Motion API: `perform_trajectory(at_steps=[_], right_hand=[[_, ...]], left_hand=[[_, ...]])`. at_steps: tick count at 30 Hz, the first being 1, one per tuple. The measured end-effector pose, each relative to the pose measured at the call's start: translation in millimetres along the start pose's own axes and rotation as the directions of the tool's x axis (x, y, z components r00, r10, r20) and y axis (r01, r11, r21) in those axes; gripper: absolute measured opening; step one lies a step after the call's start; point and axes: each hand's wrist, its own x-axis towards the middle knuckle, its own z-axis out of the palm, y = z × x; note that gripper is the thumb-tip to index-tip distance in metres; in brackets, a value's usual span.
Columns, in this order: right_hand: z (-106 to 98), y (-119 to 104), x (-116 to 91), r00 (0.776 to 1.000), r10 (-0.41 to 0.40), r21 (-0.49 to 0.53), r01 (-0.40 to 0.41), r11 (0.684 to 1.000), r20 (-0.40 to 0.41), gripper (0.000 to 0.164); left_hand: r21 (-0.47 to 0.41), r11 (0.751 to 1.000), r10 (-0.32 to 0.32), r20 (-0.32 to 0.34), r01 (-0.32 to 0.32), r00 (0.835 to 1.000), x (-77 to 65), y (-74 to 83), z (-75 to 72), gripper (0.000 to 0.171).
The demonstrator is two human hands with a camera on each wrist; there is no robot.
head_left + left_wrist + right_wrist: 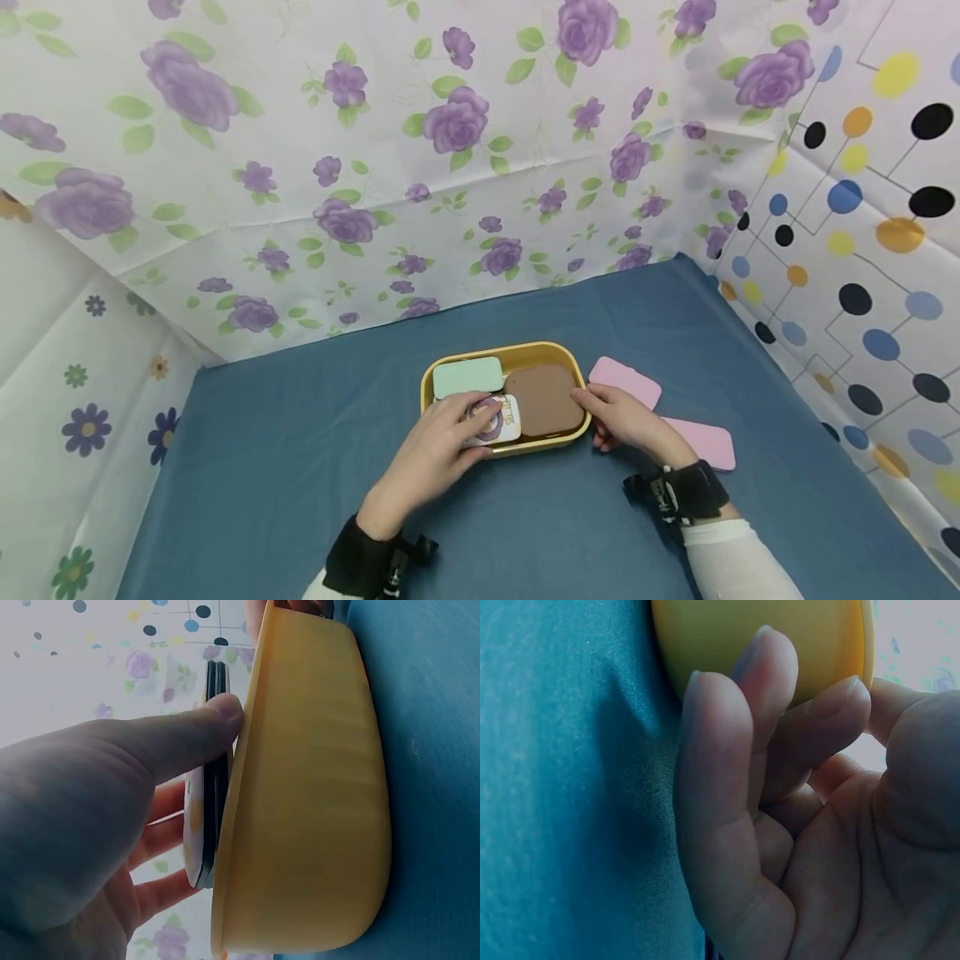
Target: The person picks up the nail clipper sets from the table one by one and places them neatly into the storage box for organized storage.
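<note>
A yellow plastic basket (534, 452) stands in the middle of the table. My left hand (442, 437) grips a small flat white case (512, 419) with a purple ring print over the basket's front left. In the left wrist view this case (195, 847) shows dark layered edges, level with the basket's rim, thumb on the near side and fingers on the far side. My right hand (622, 421) holds the basket's right end, thumb at the rim and fingers curled below. Inside lie a mint green flat case (468, 377) at back left and a brown rounded case (546, 400) on the right.
Two pink flat cases, one behind (624, 382) and one nearer (701, 443), lie right of the basket by my right hand and wrist. A blue cloth (300, 467) covers the table. Patterned sheets (420, 200) rise along its back and sides.
</note>
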Motion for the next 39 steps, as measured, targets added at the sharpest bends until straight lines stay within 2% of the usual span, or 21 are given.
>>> perform_trajectory(at_steps=[12,20,27,33,39], right_hand=[[-0.1,0.6,0.6,1.0,-0.004,-0.007,0.004,1.0,0.011,0.052],[-0.9,-2.0,-0.5,1.0,-0.002,0.003,0.002,1.0,0.013,0.05],[-0.5,0.7,-0.4,1.0,0.001,0.0,-0.001,1.0,0.009,0.051],[0.4,2.2,0.6,1.0,0.013,0.002,-0.013,1.0,0.006,0.052],[0.7,2.8,1.8,1.0,0.013,0.003,-0.013,1.0,0.003,0.052]], left_hand=[[-0.005,0.998,-0.056,-0.008,0.056,0.998,0.3,-4.7,0.5,0.061],[-0.038,0.996,-0.081,0.009,0.082,0.997,-1.3,-7.7,2.4,0.058],[-0.083,0.985,-0.147,0.087,0.154,0.985,-1.8,-8.0,0.7,0.055],[-0.146,0.965,-0.196,0.158,0.219,0.968,-4.9,-8.4,-1.3,0.057],[-0.134,0.959,-0.21,0.262,0.251,0.942,-9.5,-9.0,1.1,0.054]])
